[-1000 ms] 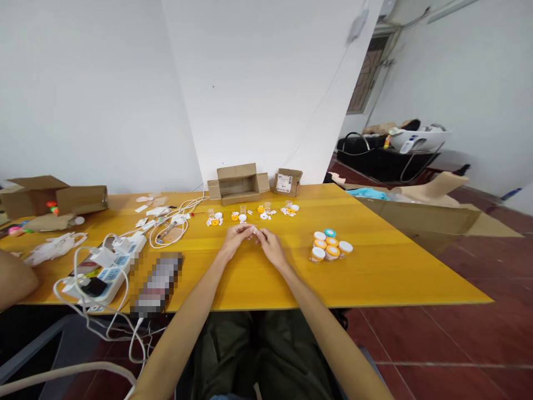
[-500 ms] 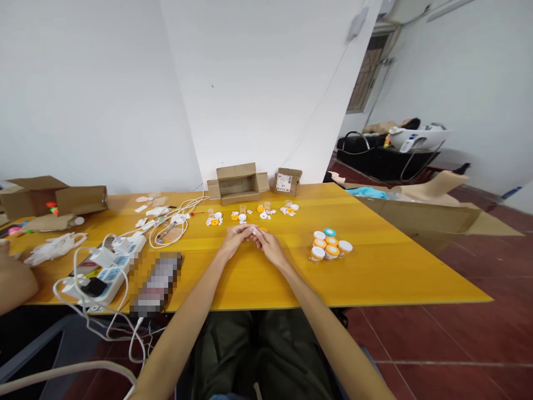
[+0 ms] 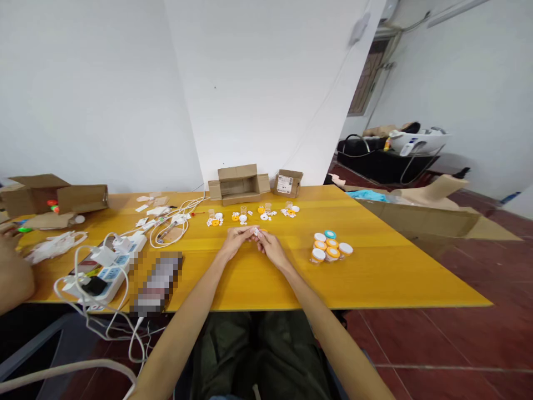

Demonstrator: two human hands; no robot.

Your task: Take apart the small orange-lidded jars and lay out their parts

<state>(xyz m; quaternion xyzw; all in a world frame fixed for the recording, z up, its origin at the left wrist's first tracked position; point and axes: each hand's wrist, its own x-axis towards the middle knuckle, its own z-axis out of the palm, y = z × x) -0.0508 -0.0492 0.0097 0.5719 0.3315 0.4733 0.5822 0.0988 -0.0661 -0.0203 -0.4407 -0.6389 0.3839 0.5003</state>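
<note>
My left hand (image 3: pixel 238 239) and my right hand (image 3: pixel 269 244) meet over the middle of the yellow table, fingertips pinched together. Between them they grip a small white plastic part (image 3: pixel 256 231); its exact kind is too small to make out. Just behind my right fingers an orange piece (image 3: pixel 264 230) shows in part. Beyond the hands lie groups of loose white and orange parts, among them an orange ring (image 3: pixel 215 223), a white disc (image 3: pixel 242 218) and a clear cup (image 3: pixel 267 206). To the right stand several clear jars with white, orange and teal lids (image 3: pixel 332 243).
An open cardboard box (image 3: pixel 239 186) and a smaller box (image 3: pixel 287 183) stand by the wall. On the left are a power strip (image 3: pixel 112 272) with tangled white cables, a phone (image 3: pixel 158 283) and another person's arm (image 3: pixel 14 272). The table's front edge (image 3: pixel 375 306) runs before me.
Both hands stay together, with the white part slightly turned and more visible between the fingertips. The other person's arm at the left edge has shifted, its hand now showing higher up.
</note>
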